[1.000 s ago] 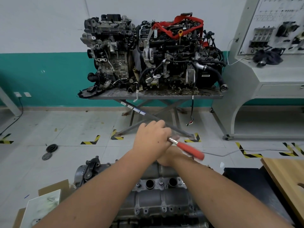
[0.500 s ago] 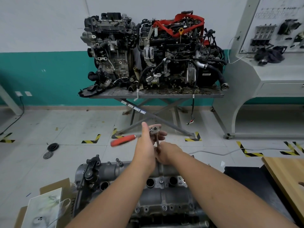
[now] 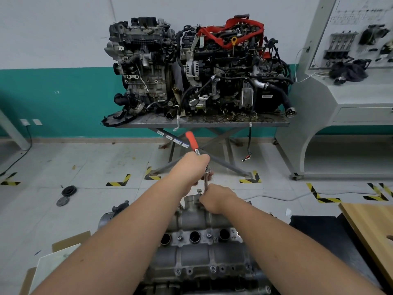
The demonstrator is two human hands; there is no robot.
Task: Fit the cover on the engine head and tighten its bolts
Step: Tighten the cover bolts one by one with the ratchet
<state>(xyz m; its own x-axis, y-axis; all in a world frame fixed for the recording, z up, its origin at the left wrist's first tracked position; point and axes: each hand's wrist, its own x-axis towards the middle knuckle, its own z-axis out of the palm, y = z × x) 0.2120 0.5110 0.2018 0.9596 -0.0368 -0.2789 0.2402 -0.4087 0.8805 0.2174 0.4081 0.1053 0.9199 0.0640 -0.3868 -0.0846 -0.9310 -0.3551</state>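
Ratchet (image 3: 192,143) handle swung upward; left hand (image 3: 194,169) grips it, right hand (image 3: 214,198) pinches its extension (image 3: 205,182).

Both forearms were bare to the frame edge; no sleeves, gloves, watch or rings seen. Left hand (image 3: 192,169) and right hand (image 3: 217,198) ungloved, nails indistinct.

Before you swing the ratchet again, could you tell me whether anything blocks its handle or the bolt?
Nothing visible does. The left hand grips the ratchet, its red handle pointing up into open air; the right hand steadies the extension over the cover. A raised bolt stands beside it.
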